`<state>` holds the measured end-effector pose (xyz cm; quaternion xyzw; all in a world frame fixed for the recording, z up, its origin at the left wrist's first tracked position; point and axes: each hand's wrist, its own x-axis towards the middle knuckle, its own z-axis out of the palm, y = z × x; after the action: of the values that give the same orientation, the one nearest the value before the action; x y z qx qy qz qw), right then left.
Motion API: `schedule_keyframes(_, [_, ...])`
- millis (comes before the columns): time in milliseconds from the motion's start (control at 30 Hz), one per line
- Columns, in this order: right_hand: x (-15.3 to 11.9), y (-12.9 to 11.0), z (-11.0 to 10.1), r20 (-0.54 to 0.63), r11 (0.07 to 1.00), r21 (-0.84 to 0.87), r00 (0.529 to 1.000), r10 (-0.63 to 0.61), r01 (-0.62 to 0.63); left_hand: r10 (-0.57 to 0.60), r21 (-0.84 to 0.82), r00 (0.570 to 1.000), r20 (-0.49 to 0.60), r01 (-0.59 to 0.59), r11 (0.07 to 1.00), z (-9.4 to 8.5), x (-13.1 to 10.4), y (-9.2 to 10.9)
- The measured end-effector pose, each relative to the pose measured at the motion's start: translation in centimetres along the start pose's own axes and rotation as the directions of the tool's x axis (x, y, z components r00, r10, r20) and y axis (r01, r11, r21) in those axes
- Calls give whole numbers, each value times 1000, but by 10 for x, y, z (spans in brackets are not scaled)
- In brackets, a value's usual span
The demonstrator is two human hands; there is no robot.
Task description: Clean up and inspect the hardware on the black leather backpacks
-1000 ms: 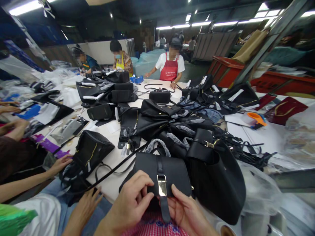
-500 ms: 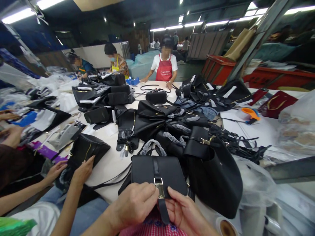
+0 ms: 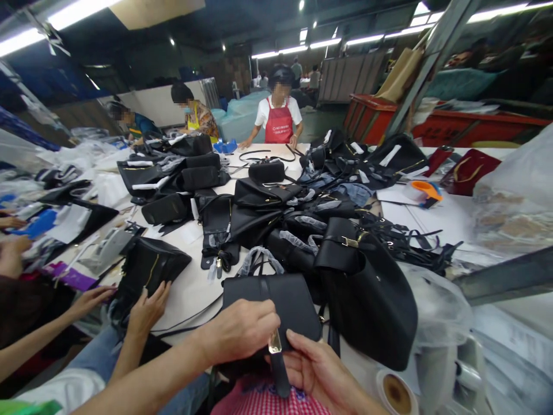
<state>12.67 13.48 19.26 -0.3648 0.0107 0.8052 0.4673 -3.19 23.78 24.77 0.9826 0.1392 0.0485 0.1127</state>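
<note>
A black flap bag (image 3: 289, 294) lies at the table's near edge in front of me. Its strap carries a metal buckle (image 3: 275, 341), and the black strap end (image 3: 280, 374) hangs below. My left hand (image 3: 248, 325) is closed over the flap, pinching the strap just above the buckle. My right hand (image 3: 315, 369) supports the flap's lower edge from the right, thumb on top and fingers beneath, beside the strap end. A large black bag (image 3: 371, 300) stands right of the flap bag.
Black bags (image 3: 259, 213) are heaped across the table. At the left, a neighbour's hands (image 3: 149, 305) hold another black bag (image 3: 151, 268). A person in a red apron (image 3: 279, 122) stands opposite. A tape roll (image 3: 396, 392) and clear plastic (image 3: 436, 305) are at the right.
My left hand has risen from beside the buckle to above it, on the strap. The view has shifted slightly, and the neighbour's right hand has spread its fingers on the other bag.
</note>
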Motion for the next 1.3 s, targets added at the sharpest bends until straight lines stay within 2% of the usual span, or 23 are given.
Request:
schedule_keyframes(100, [2,-3,-6,-4,997,35,997,71,-71,-133,-218,981,-141,100,971,-2,-4,-6])
schedule_keyframes(133, [3,-4,-7,-8,994,56,995,97,-96,-135,-252,976,-169,89,963,-4,-7,-6])
schedule_keyframes(200, [4,-5,-10,-14,987,97,991,130,-128,-58,-201,980,-191,19,979,-7,-13,-5])
schedule_keyframes(300, [6,-5,-9,-10,981,116,987,158,-155,91,18,981,-171,-90,996,-11,-18,2])
schedule_keyframes(400, [6,-4,-7,-1,978,109,984,180,-178,191,116,974,-118,-178,977,-15,-14,11])
schedule_keyframes(600, [2,-3,-5,-23,980,101,985,174,-170,271,141,962,-23,-265,954,-13,-8,15])
schedule_keyframes(900, [2,3,-2,-136,988,83,981,140,-130,404,152,913,60,-409,900,-4,-8,11])
schedule_keyframes(1200, [5,9,-10,-100,997,-64,994,-40,34,411,140,907,97,-421,896,7,-5,4])
schedule_keyframes(1300, [8,10,-15,-83,995,-83,995,-56,49,432,138,894,118,-446,884,8,0,5])
